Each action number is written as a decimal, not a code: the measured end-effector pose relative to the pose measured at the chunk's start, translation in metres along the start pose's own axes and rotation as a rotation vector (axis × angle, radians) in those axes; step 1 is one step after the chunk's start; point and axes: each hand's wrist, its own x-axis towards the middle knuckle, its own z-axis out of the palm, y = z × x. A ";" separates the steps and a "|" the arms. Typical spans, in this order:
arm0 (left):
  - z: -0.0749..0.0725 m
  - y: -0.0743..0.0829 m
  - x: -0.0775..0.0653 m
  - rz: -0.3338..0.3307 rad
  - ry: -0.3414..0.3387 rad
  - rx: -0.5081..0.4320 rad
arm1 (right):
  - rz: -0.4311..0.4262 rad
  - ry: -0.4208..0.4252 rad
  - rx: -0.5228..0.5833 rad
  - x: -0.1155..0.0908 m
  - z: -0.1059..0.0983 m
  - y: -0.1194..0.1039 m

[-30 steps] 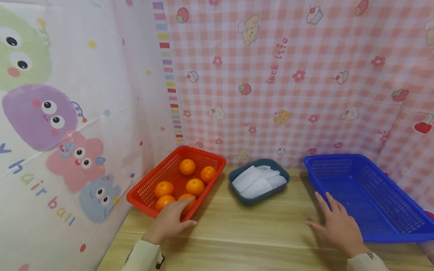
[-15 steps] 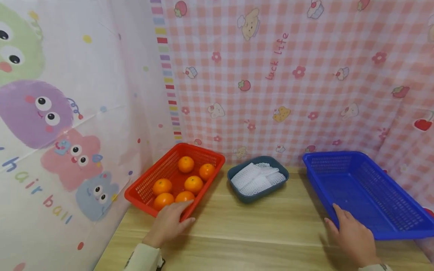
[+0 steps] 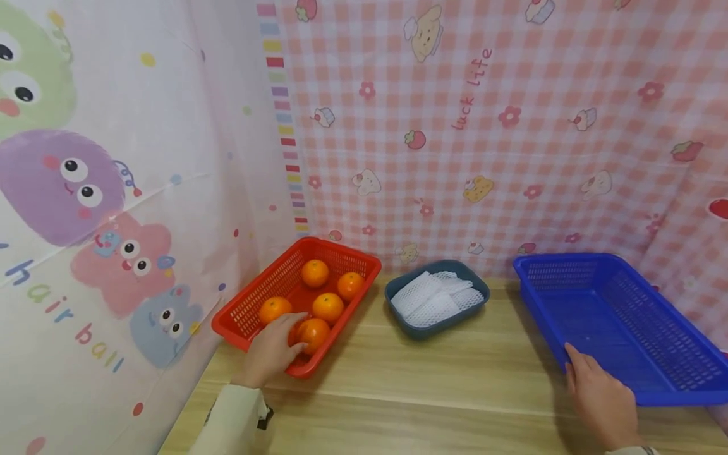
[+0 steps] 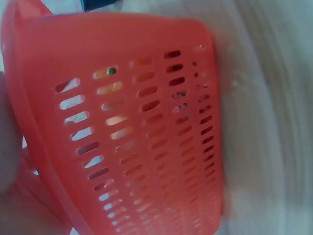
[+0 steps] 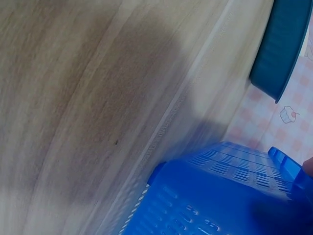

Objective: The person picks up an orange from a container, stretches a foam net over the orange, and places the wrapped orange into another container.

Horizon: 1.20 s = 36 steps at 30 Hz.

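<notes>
Five or more oranges [image 3: 327, 308], all bare, sit in the red basket [image 4: 122, 39], left of the dark green tray [image 3: 423, 333]: the work looks barely begun.
White netting [image 3: 435, 300] lies inside the tray, apparently unused. Left of it, the left hand [image 3: 266, 349] parts thumb and fingers around the near orange [image 3: 315, 335]; whether they grip, I cannot tell. Right of it, the right hand [image 3: 604, 398], fingers together, pinches the blue basket [image 3: 677, 397] by its rim. Nearly everything seems left.
</notes>
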 end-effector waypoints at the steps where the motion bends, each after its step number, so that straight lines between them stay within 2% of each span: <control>1: 0.000 0.000 0.004 0.004 -0.021 0.008 | -0.003 0.004 0.000 0.000 0.000 0.000; 6: 0.000 0.001 0.018 0.067 -0.106 0.083 | -0.023 0.005 0.005 0.001 0.001 0.001; 11: 0.000 0.003 0.025 0.087 -0.180 0.138 | -0.044 0.013 0.003 0.004 0.003 -0.001; 15: 0.001 0.005 0.029 0.091 -0.214 0.140 | -0.043 0.033 -0.006 0.003 0.003 0.000; 19: 0.004 0.008 0.035 0.082 -0.247 0.135 | -0.038 0.034 -0.008 0.002 0.002 0.001; 24: 0.013 0.007 0.041 0.030 -0.358 0.132 | -0.012 -0.008 -0.006 0.001 0.003 0.003; 27: 0.019 0.006 0.043 0.009 -0.405 0.127 | -0.012 -0.005 -0.004 0.001 0.004 0.003; 30: 0.021 0.006 0.044 0.003 -0.407 0.125 | -0.024 0.012 -0.007 0.001 0.004 0.002; 36: 0.024 0.004 0.047 -0.005 -0.326 0.111 | -0.041 0.041 -0.018 0.001 0.001 0.001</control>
